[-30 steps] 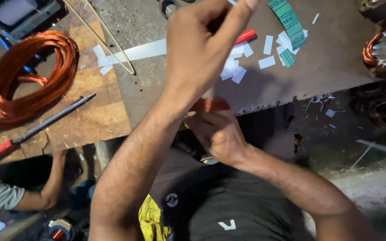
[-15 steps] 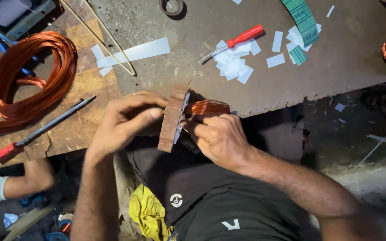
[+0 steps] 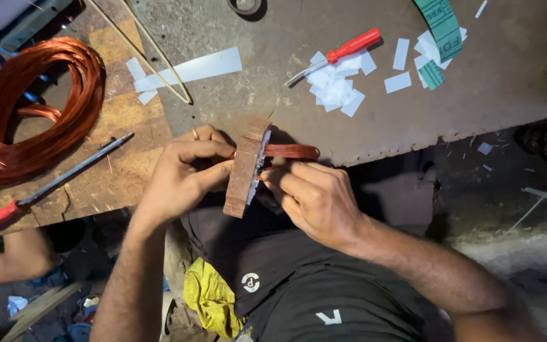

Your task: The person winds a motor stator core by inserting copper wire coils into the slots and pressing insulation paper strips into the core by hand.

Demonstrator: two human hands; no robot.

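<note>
A rusty brown motor core (image 3: 243, 172), ring-shaped and seen edge-on, is held at the near edge of the workbench. My left hand (image 3: 182, 174) grips its left face, fingers curled over it. My right hand (image 3: 314, 197) holds its right side, fingertips at the white paper slips in the slots. A loop of copper winding (image 3: 292, 151) sticks out from the core to the right, just above my right hand.
A large coil of copper wire (image 3: 33, 107) lies at the left of the wooden bench (image 3: 121, 120). A red-handled file (image 3: 52, 183) lies below the coil, and a red screwdriver (image 3: 340, 52) rests on white paper slips (image 3: 333, 85). Green paper strip (image 3: 441, 31) far right. Another person's arm (image 3: 7, 259) shows bottom left.
My left hand came down from high above the bench and took hold of the core's left side. Both hands now hold the core, which shows edge-on.
</note>
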